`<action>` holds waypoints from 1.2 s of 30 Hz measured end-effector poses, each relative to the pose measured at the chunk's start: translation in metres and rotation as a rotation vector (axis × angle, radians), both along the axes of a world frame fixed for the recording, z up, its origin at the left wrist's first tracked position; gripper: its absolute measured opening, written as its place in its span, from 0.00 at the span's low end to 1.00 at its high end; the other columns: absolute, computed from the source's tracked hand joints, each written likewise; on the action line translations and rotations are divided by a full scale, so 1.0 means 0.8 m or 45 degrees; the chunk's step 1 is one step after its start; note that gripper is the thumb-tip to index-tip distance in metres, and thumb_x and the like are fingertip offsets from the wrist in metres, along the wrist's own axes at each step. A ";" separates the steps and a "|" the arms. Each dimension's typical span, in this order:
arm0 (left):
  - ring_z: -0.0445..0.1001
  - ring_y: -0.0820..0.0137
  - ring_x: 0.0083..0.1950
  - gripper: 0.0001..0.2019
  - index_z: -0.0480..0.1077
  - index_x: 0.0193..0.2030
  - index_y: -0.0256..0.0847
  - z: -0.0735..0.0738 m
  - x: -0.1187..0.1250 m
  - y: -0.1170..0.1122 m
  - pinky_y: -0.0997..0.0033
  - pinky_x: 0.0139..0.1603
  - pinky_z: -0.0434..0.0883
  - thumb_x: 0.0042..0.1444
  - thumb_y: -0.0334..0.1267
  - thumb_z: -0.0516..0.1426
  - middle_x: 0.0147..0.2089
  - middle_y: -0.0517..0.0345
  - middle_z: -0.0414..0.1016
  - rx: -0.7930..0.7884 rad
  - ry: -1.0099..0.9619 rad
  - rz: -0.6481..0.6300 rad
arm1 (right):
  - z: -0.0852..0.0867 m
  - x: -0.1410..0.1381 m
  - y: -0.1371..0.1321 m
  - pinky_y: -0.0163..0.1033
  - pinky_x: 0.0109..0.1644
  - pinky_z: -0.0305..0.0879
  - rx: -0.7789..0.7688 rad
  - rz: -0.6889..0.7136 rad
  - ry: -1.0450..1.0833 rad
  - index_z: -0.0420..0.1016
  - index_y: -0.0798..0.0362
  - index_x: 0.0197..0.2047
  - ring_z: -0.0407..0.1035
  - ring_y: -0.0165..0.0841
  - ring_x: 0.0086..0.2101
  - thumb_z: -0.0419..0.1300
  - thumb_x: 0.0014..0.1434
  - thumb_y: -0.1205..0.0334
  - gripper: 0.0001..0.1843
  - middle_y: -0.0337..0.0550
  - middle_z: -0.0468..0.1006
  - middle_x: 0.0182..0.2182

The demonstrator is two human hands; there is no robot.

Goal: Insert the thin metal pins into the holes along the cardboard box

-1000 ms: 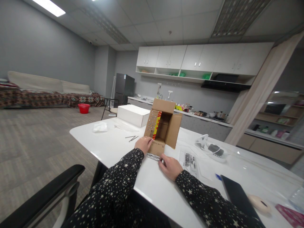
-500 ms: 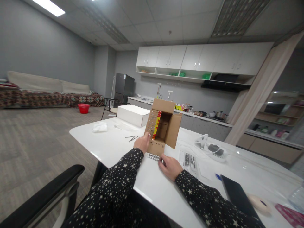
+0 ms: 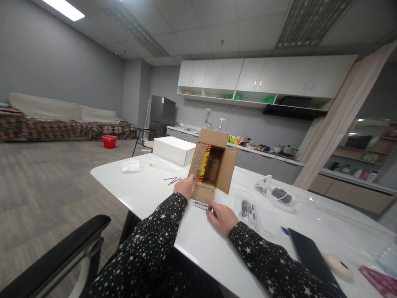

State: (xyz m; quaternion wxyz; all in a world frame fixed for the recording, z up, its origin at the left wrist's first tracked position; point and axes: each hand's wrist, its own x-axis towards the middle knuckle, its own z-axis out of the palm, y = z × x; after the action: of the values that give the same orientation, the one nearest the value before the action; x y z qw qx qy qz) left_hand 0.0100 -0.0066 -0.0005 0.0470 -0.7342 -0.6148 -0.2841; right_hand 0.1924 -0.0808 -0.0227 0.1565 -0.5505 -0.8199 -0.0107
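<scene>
An open cardboard box (image 3: 228,171) stands on the white table, its mouth facing me, with a red and yellow strip along its left flap. Small round dots in rows mark that flap, and a row of dark holes runs across the lower flap. My left hand (image 3: 185,187) has its fingers closed at the lower edge of the left flap. My right hand (image 3: 223,218) rests on the table with curled fingers at the right end of a small pile of thin metal nails (image 3: 200,205). Whatever lies between those fingertips is hidden.
More nails (image 3: 171,180) lie left of my left hand. A clear tray of metal pieces (image 3: 248,210) sits to the right, with a white corded device (image 3: 281,196) beyond it. A white box (image 3: 173,150) stands behind; a black phone-like slab (image 3: 312,254) lies front right.
</scene>
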 end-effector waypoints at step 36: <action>0.73 0.66 0.45 0.10 0.72 0.42 0.40 -0.008 -0.007 0.014 0.70 0.46 0.68 0.60 0.33 0.49 0.43 0.52 0.73 -0.075 -0.045 -0.078 | -0.001 0.001 0.000 0.32 0.31 0.48 0.003 -0.002 0.023 0.68 0.50 0.38 0.64 0.29 0.26 0.50 0.61 0.60 0.07 0.36 0.73 0.25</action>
State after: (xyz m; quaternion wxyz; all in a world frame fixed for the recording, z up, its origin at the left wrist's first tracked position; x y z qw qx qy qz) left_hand 0.0044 0.0044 -0.0072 0.0057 -0.7486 -0.6008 -0.2802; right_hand 0.1929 -0.0805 -0.0237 0.1645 -0.5512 -0.8180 -0.0068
